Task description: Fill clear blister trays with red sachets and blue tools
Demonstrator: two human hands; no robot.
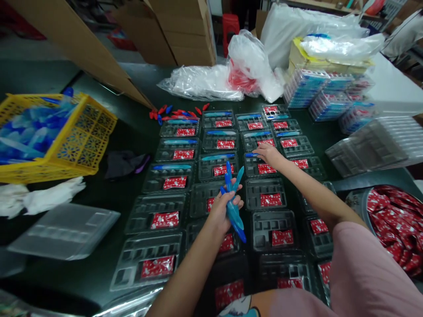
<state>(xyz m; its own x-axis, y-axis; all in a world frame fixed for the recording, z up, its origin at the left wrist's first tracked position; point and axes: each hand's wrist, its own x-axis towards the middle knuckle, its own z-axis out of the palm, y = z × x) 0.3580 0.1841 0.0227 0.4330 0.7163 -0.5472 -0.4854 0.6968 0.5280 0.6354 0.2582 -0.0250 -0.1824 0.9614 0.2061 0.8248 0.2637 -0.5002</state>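
Observation:
My left hand (224, 204) is closed around a bunch of several blue and light-blue pens (235, 211), which point in different directions above the trays. Farther forward, my right hand (267, 154) has its fingers pinched at one end of a blue pen (251, 155) lying in the top slot of a clear plastic tray (248, 169). That tray also holds a red patterned packet (266, 169). Similar trays in the far rows each carry a pen and a red packet. Nearer trays, such as the clear tray (269, 187) just below, show a packet in an otherwise bare set of compartments.
A yellow basket (89, 132) of blue pens stands at left, above a stack of clear trays (66, 229). Red and blue small pieces (178, 112) lie beyond the rows. At right are a tub of red packets (393, 220), nested trays (376, 145) and stacked filled packs (306, 86).

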